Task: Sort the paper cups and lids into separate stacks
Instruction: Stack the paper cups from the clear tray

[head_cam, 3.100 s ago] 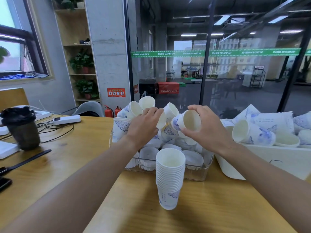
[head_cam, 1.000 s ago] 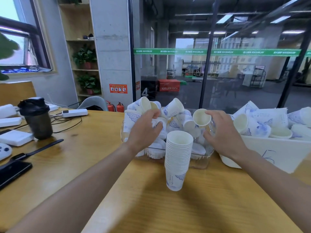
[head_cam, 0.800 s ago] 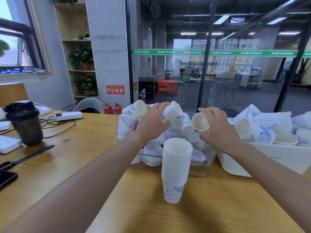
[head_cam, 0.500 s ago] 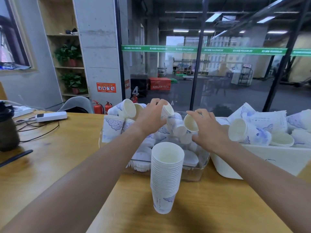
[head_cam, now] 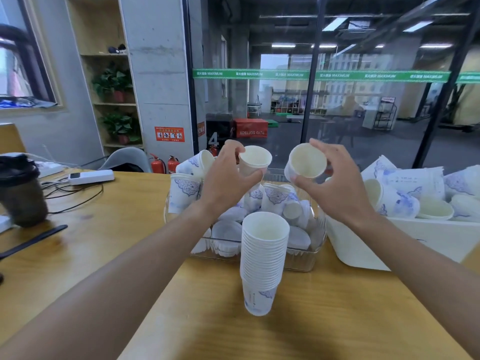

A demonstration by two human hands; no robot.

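My left hand grips a white paper cup lifted above a clear tray. My right hand grips a second paper cup, its mouth turned toward me. Loose blue-patterned cups and white lids lie jumbled in the tray. A tall stack of nested cups stands on the wooden table just in front of the tray, below and between my hands.
A white bin at the right holds more cups. On the left stand a dark shaker bottle, a power strip with cables and a black strap. A glass wall runs behind the table.
Both hands have risen out of the tray, each lifting a cup clear of the pile. The cup stack has not moved.
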